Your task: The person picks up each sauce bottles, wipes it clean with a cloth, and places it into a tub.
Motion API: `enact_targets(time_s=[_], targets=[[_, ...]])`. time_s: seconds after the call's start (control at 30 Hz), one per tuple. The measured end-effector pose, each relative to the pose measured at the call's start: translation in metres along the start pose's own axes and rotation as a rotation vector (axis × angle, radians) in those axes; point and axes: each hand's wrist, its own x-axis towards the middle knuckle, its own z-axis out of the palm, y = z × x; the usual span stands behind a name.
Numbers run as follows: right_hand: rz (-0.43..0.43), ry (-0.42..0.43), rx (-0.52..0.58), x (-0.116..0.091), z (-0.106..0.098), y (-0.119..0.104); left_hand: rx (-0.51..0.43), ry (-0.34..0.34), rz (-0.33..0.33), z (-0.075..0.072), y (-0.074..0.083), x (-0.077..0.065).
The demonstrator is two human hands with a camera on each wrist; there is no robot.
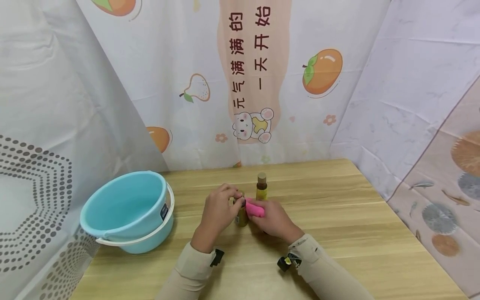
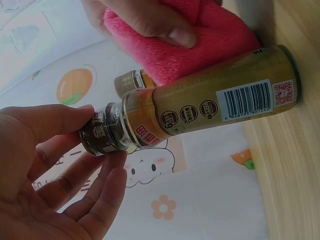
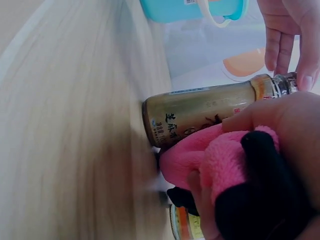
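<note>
Between the left hand [image 1: 219, 210] and the right hand [image 1: 275, 218]: a gold-brown glass bottle with a dark cap [image 2: 215, 100], upright on the pale wooden tabletop [image 1: 337, 250].
Table room: bare wood runs from the right hand to the right edge; the far edge lies beyond both hands.
Left of the left hand, well apart: a light-blue plastic bucket with a white handle [image 1: 159, 235].
Just beyond the right hand: a brown bottle with a yellow label [image 1: 261, 191].
Left grip: thumb and curled fingers pinch the cap.
Right grip: fingers bent round a fluffy pink cloth [image 1: 256, 209], which touches the gold-brown bottle's side.
</note>
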Motion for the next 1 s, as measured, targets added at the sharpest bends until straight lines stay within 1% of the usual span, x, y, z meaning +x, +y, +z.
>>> enact_targets(time_s=[0.1, 0.23, 0.4, 0.6, 0.73, 0.8, 1.0], targets=[[-0.006, 0.02, 0.016, -0.001, 0.0, -0.001, -0.004, -0.004, -0.008, 0.0, 0.0, -0.002], [-0.007, 0.048, 0.069, -0.001, -0.002, -0.003, -0.013, -0.005, -0.016, 0.0, 0.0, -0.003], [-0.032, 0.116, 0.114, 0.001, -0.006, -0.006, -0.009, -0.002, -0.02, 0.001, 0.0, -0.001], [-0.116, 0.198, 0.159, 0.001, -0.012, -0.011, 0.006, -0.009, -0.012, 0.002, -0.001, 0.0], [-0.177, 0.251, 0.149, 0.0, -0.013, -0.013, 0.012, -0.019, -0.011, 0.002, 0.001, 0.0], [-0.181, 0.258, 0.138, 0.0, -0.013, -0.013, 0.012, -0.023, -0.011, 0.002, 0.001, 0.0], [-0.112, 0.208, 0.153, -0.001, -0.013, -0.015, 0.012, -0.022, -0.014, 0.0, 0.002, 0.0]])
